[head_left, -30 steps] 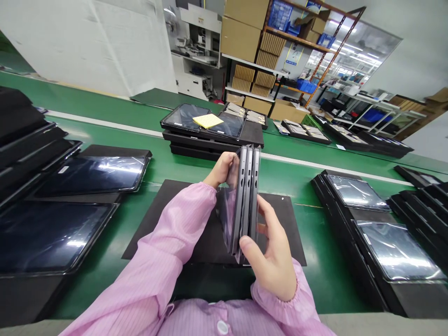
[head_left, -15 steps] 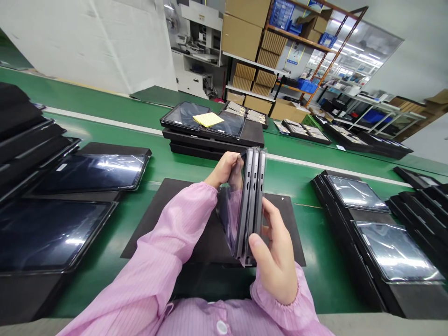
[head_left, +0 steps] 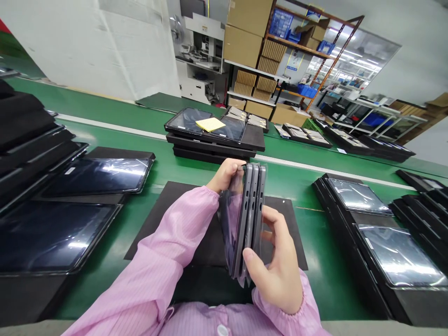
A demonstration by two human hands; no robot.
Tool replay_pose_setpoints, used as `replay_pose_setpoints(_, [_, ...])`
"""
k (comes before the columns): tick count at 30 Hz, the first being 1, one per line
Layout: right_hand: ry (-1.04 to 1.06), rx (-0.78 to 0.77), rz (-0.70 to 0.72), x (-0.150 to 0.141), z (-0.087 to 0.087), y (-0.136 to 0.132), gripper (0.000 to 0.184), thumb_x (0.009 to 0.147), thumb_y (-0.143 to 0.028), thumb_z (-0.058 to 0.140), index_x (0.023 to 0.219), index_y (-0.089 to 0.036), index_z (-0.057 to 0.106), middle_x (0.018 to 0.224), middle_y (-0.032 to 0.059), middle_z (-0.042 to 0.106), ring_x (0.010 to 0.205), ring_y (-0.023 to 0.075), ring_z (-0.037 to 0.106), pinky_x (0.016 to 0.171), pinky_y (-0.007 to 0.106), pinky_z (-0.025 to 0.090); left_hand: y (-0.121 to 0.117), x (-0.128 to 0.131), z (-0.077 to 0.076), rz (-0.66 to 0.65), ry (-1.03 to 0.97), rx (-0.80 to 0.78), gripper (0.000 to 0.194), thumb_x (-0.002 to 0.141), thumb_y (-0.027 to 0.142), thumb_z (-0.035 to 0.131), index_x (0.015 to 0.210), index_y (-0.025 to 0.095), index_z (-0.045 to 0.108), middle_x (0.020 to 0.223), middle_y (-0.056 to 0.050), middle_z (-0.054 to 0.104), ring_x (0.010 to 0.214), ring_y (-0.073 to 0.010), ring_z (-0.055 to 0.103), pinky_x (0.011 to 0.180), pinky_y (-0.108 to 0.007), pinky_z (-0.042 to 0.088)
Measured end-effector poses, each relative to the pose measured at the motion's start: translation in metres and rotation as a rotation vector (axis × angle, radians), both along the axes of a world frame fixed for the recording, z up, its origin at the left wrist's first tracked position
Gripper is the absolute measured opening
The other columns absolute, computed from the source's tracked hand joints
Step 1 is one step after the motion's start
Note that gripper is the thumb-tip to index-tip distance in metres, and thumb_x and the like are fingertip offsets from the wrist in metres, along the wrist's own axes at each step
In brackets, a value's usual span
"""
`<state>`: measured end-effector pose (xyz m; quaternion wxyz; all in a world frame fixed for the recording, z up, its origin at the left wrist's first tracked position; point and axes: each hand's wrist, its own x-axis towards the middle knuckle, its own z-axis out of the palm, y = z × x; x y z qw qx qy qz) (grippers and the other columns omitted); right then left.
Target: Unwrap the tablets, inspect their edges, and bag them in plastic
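I hold a small stack of grey tablets (head_left: 249, 212) upright on edge, in clear plastic wrap, above a black foam mat (head_left: 182, 224) on the green belt. My left hand (head_left: 226, 173) grips the far top end of the stack, fingers curled over it. My right hand (head_left: 278, 268) clasps the near lower end, thumb across the edges and fingers behind. Both arms wear pink sleeves.
Black trays with dark tablets (head_left: 98, 175) lie at the left, more trays with wrapped tablets (head_left: 359, 196) at the right. A stack of trays with a yellow sheet (head_left: 210, 124) stands across the belt. Shelves of cardboard boxes (head_left: 245, 37) are behind.
The stack and both hands stay in nearly the same hold; the view has shifted slightly, and my right thumb has slid a little lower on the edges.
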<state>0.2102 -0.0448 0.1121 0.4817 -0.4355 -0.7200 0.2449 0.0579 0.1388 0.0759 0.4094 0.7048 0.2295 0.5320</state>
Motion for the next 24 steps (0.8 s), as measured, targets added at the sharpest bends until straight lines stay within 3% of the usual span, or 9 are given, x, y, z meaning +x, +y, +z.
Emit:
replay_pose_setpoints(6, [0.085, 0.039, -0.004, 0.000, -0.006, 0.002, 0.042, 0.084, -0.032, 0.061, 0.124, -0.024, 0.051, 0.123, 0.0122, 0.063, 0.114, 0.0300, 0.066, 0.084, 0.043, 0.061, -0.012, 0.001, 0.007, -0.037, 0.052, 0.019, 0.085, 0.063, 0.100, 0.038, 0.057, 0.017, 0.054, 0.050, -0.001, 0.050, 0.048, -0.0139, 0.042, 0.048, -0.030, 0.030])
replay_pose_setpoints(12, [0.226, 0.104, -0.038, -0.004, -0.011, 0.003, 0.044, 0.091, -0.031, 0.057, 0.132, -0.025, 0.045, 0.135, 0.0146, 0.056, 0.125, 0.0326, 0.060, 0.092, 0.049, 0.058, -0.022, 0.008, 0.011, -0.057, 0.122, 0.087, 0.085, 0.066, 0.099, 0.035, 0.056, 0.017, 0.054, 0.046, -0.001, 0.049, 0.043, -0.0127, 0.040, 0.046, -0.028, 0.030])
replay_pose_setpoints(18, [0.229, 0.107, -0.088, -0.007, -0.013, 0.002, 0.054, 0.087, -0.024, 0.063, 0.136, -0.027, 0.042, 0.136, 0.0129, 0.055, 0.125, 0.0303, 0.060, 0.096, 0.047, 0.056, -0.023, 0.012, 0.012, -0.076, 0.152, 0.085, 0.085, 0.066, 0.099, 0.034, 0.056, 0.017, 0.053, 0.045, -0.001, 0.050, 0.042, -0.0134, 0.041, 0.045, -0.028, 0.031])
replay_pose_setpoints(24, [0.263, 0.104, -0.063, -0.013, -0.014, 0.004, 0.055, 0.086, -0.029, 0.066, 0.135, -0.026, 0.041, 0.138, 0.0149, 0.054, 0.125, 0.0313, 0.060, 0.095, 0.049, 0.057, -0.021, 0.010, 0.015, -0.081, 0.154, 0.100, 0.085, 0.064, 0.101, 0.032, 0.055, 0.018, 0.051, 0.047, 0.000, 0.049, 0.044, -0.0132, 0.039, 0.048, -0.030, 0.033])
